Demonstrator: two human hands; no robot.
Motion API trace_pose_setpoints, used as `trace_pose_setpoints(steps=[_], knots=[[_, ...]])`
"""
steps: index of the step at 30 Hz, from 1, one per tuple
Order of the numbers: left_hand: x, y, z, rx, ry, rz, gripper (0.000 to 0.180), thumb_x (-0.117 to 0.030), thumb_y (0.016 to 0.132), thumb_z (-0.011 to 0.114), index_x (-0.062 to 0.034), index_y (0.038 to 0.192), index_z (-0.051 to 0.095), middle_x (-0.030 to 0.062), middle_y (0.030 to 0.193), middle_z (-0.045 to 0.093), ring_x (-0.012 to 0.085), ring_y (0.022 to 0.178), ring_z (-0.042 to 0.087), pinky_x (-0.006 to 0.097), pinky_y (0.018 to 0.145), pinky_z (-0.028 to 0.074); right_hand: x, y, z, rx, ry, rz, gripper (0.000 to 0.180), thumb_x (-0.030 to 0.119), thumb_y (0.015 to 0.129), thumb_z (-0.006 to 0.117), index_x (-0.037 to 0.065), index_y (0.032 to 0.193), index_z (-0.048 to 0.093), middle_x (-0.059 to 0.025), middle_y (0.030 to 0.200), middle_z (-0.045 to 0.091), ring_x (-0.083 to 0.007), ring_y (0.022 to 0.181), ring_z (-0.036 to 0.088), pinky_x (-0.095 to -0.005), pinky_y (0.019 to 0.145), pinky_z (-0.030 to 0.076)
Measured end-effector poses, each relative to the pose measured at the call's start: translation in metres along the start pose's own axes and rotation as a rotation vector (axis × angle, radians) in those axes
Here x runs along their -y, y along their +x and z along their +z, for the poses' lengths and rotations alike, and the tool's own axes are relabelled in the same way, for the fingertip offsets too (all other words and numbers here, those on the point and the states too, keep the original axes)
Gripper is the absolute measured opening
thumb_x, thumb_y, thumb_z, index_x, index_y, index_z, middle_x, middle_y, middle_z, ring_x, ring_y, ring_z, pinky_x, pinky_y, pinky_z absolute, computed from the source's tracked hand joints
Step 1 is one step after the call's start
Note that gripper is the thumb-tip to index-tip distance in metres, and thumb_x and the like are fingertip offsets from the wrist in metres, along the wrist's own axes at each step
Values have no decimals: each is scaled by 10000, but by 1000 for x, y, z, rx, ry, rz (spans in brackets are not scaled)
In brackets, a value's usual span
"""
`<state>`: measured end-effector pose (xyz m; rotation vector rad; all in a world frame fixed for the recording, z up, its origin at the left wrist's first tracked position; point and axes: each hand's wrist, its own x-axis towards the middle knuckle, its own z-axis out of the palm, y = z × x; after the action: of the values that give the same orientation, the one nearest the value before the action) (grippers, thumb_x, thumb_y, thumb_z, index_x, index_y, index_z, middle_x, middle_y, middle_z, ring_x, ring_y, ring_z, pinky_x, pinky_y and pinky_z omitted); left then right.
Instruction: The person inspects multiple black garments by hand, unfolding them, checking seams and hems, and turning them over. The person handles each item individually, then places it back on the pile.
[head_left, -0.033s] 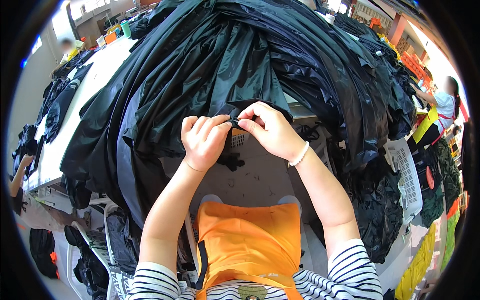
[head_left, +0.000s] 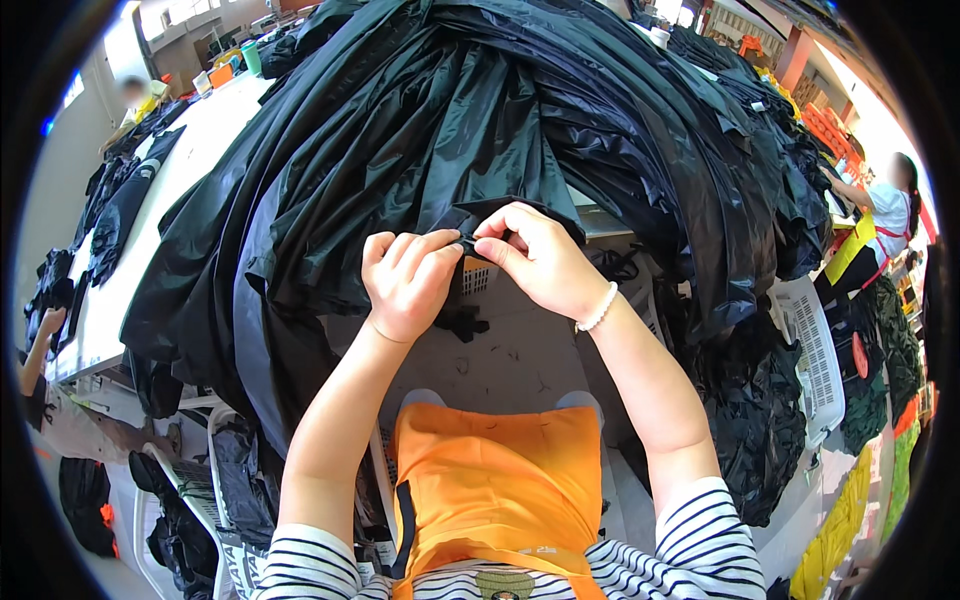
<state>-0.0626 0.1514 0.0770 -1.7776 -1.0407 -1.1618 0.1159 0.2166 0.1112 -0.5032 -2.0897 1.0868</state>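
A big heap of shiny black garments (head_left: 480,120) hangs over the table edge in front of me. At its lower edge, both my hands pinch a small piece of black fabric (head_left: 462,220). My left hand (head_left: 410,280) is closed, thumb and forefinger on the fabric's left side. Close beside it, my right hand (head_left: 537,255), with a beaded bracelet (head_left: 600,308) at the wrist, pinches the same spot from the right. The fingertips nearly meet, and the detail between them is too small to make out. An orange apron (head_left: 500,470) covers my lap.
A white table (head_left: 190,200) with more black garments stretches along the left. White plastic baskets (head_left: 812,350) holding dark clothes stand low on both sides. A co-worker (head_left: 885,215) handles garments at the far right; another person's arm (head_left: 42,345) shows at the left edge.
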Motion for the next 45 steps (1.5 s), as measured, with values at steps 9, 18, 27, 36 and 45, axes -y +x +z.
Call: trace_pose_setpoints(steps=[9,18,27,36,45], knots=[[4,-3,6,-76,-14,7,198,-3,670,710,-96,817,615,-1,880,685,113,642,578,285,720,360,0,4,3,-25,33,-29,104,73,871,665,-11,889,607,-73,893,579,-123,710,588,-238,667,491],[-1,1,0,-8,-22,3,166,29,736,717,-70,803,602,44,861,704,144,665,612,297,717,380,1,4,-1,-38,-70,-89,86,56,859,672,-6,877,615,-60,861,578,-119,689,574,-232,651,480],[48,-4,-46,-34,41,-222,144,82,733,672,-30,766,588,91,842,693,200,701,615,295,678,457,-2,-5,-25,-429,-456,-267,726,296,668,864,19,1253,536,-135,1159,590,-230,934,625,-291,792,519],[79,103,-50,435,-579,-635,251,-21,888,477,17,1067,647,97,1042,667,154,1002,612,271,898,450,-12,51,78,145,-731,-74,518,197,803,659,13,1266,516,-188,1161,614,-318,958,652,-402,800,535],[95,17,61,905,213,-58,424,-413,932,485,-151,1240,615,28,1450,438,221,1424,240,507,1163,87,-31,-42,-8,-417,-641,-311,351,115,751,689,118,1100,647,-182,1272,564,-310,1035,638,-388,774,558]])
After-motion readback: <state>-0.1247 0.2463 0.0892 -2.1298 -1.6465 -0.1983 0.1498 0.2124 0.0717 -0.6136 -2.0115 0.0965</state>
